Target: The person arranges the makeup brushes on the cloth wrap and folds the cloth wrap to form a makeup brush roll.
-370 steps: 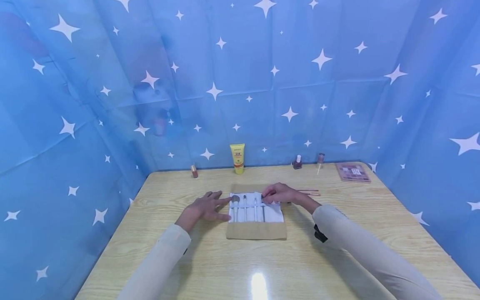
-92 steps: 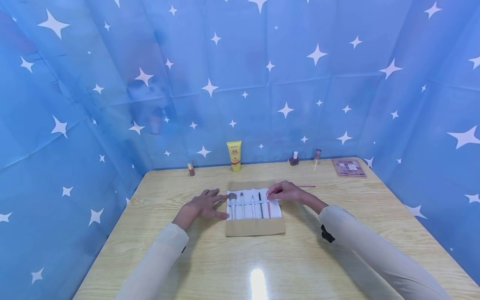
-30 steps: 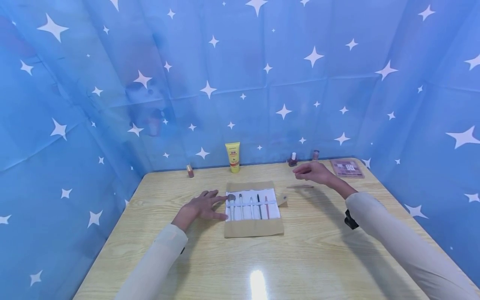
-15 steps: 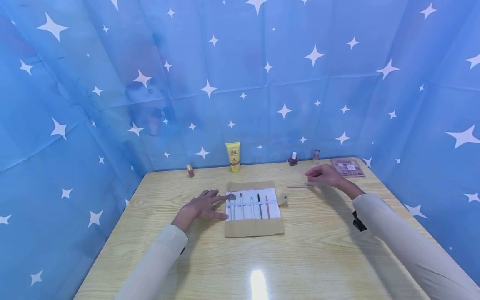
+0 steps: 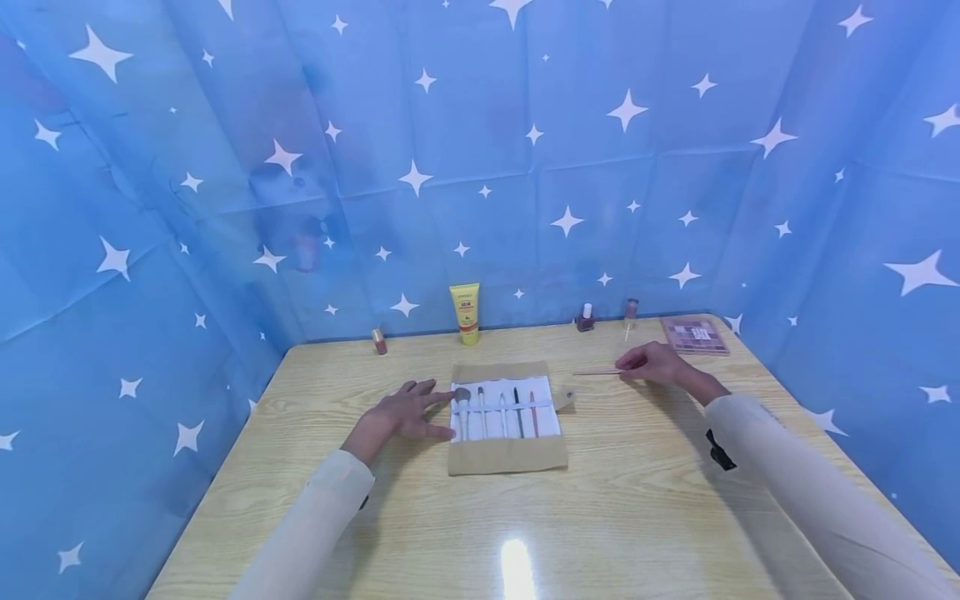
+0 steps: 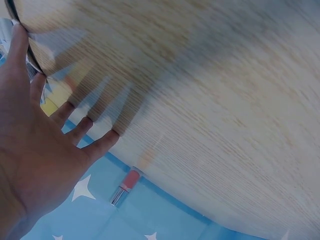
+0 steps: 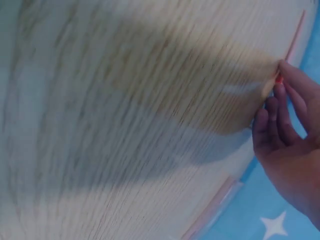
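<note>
A tan brush roll (image 5: 508, 456) lies unfolded at mid-table, its white lining holding several makeup brushes under a strap. Among them are a fluffy-headed brush (image 5: 462, 408), a dark one (image 5: 518, 411) and a pink one (image 5: 534, 413). My left hand (image 5: 405, 414) rests with spread fingers at the roll's left edge; the left wrist view also shows this hand (image 6: 45, 135) with fingers extended. Right of the roll, my right hand (image 5: 654, 364) pinches one end of a thin pink makeup brush (image 5: 596, 372) lying on the table. In the right wrist view, thumb and forefinger meet on this brush (image 7: 296, 35).
Along the back edge stand a lip gloss tube (image 5: 379, 341), a yellow squeeze tube (image 5: 467, 315), a dark nail polish bottle (image 5: 585, 318) and a small capped tube (image 5: 630, 312). A makeup palette (image 5: 694, 336) lies at the back right. The roll's flap (image 5: 565, 400) sticks out rightward.
Earlier, my right hand worked brushes into the roll's strap, the pink one last. It then moved right and lowered onto the remaining loose brush's end. My left hand stays at the roll's edge.
</note>
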The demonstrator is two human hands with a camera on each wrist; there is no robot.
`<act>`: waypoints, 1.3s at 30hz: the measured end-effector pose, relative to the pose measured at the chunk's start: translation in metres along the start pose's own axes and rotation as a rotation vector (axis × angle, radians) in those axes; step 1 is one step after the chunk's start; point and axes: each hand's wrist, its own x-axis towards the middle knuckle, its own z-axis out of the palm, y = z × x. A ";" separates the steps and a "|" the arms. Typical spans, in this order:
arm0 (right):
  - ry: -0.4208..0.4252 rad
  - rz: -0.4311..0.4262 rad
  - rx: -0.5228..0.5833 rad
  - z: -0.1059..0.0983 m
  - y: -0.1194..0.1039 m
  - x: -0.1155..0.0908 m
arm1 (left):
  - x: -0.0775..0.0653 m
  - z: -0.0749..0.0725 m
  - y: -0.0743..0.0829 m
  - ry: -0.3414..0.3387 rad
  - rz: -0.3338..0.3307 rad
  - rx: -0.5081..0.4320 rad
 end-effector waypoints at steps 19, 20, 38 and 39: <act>0.045 -0.045 -0.097 0.006 -0.005 -0.011 | 0.003 0.006 -0.002 0.002 0.002 0.002; 0.042 -0.052 -0.080 0.005 -0.005 -0.012 | 0.003 0.005 -0.001 0.002 0.002 0.001; 0.046 0.013 0.250 -0.006 -0.014 -0.015 | 0.001 0.003 -0.001 0.005 0.014 0.009; 0.048 0.013 0.257 -0.006 -0.016 -0.015 | 0.002 0.004 -0.001 0.006 0.014 0.008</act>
